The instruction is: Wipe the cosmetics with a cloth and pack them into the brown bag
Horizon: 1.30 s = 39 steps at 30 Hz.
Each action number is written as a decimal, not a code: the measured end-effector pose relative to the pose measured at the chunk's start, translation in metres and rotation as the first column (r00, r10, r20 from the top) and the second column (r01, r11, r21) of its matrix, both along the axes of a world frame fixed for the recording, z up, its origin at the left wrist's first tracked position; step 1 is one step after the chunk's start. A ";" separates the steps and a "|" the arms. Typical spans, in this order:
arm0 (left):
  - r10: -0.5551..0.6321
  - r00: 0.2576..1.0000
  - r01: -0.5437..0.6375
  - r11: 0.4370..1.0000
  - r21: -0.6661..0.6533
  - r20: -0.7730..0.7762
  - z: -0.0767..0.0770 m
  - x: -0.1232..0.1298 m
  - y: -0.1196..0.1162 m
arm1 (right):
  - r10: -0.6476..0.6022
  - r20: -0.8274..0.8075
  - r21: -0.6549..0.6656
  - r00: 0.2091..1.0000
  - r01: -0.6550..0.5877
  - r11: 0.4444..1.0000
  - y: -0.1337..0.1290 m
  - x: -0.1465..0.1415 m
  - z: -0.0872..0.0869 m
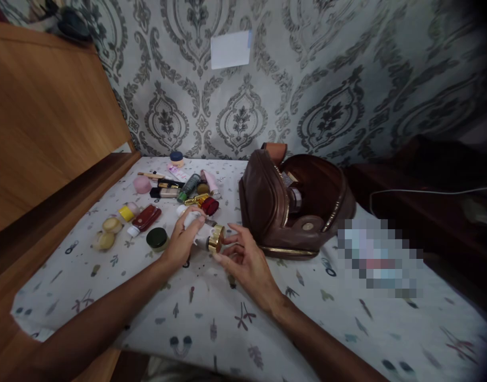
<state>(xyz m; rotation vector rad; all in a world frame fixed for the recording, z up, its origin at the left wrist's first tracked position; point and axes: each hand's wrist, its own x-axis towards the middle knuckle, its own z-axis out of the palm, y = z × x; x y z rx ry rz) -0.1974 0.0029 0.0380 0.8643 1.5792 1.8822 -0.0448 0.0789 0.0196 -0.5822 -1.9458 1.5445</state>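
My left hand [184, 239] is wrapped round a white bottle [202, 234] with a gold cap [216, 239], tilted so that the cap points right. Beside the cap is my right hand [245, 260], its fingers spread and curved, the fingertips close to the gold edge. Whether they touch it is hard to tell. Just beyond my left hand lies a dark red item [210, 206] next to a gold one. To the right stands a brown bag [263, 199], unzipped and gaping, with a few items inside.
Tubes, jars and bottles lie at the back left, among them a green-lidded jar [157, 239], a dark red bottle [146, 218] and a pink round item [142, 184]. A blurred patch [381, 260] covers something right of the bag. Wooden furniture [48, 116] borders the left side.
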 end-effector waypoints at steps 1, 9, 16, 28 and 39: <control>-0.006 0.999 0.005 1.000 -0.008 -0.032 0.000 0.000 -0.001 | 0.017 0.007 -0.045 1.000 -0.017 0.999 0.000 0.000 0.002; -0.037 0.999 0.037 0.999 -0.030 -0.022 0.002 -0.001 -0.001 | 0.080 -0.111 -0.085 0.991 -0.090 0.992 0.001 -0.001 0.001; -0.202 0.957 0.231 0.965 -0.122 0.207 0.016 -0.003 0.001 | 0.122 -0.080 0.451 0.989 -0.073 0.889 0.002 0.005 -0.004; -0.286 0.870 0.356 0.928 -0.111 0.401 0.013 -0.009 0.002 | 0.082 -0.168 0.528 0.982 0.019 0.849 0.003 0.008 0.001; -0.240 0.942 0.276 0.952 -0.130 0.235 -0.007 -0.006 0.003 | -0.028 -0.252 0.013 0.967 0.032 0.999 0.000 -0.003 -0.004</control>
